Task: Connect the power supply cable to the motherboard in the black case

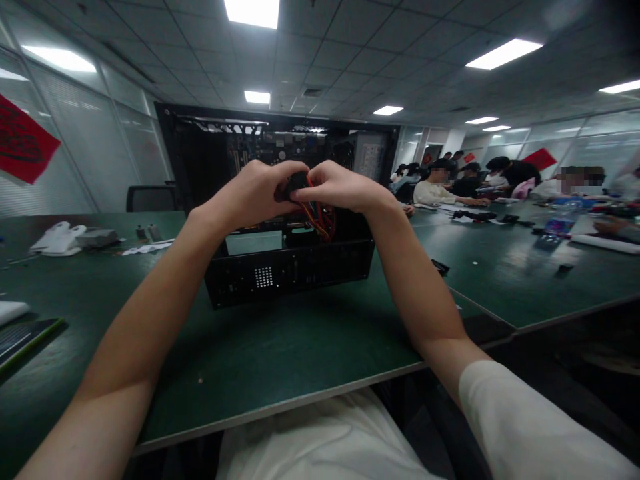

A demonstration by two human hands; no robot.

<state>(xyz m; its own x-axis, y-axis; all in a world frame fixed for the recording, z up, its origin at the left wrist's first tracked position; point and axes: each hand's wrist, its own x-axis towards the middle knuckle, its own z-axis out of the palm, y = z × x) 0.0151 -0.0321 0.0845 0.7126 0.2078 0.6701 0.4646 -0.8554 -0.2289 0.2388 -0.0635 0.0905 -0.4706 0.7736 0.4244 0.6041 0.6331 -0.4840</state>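
A black computer case (293, 270) stands on the table with its open side towards me. Inside it I see a motherboard (283, 148) and, at the upper right, a grey power supply (373, 160). In front of the opening, my left hand (260, 192) and my right hand (343, 187) meet, both closed around a black cable connector (299, 181). A bundle of red, yellow and black wires (323, 223) hangs below the fingers. My fingertips partly cover the connector, so its exact kind is hidden.
On the green table (280, 360), a white plastic bag (57, 239) and a grey box (97, 237) lie at the left. A green-edged box (30, 343) is nearer. Several people sit along the tables at the right, near a plastic bottle (556, 220). An office chair (150, 198) stands behind.
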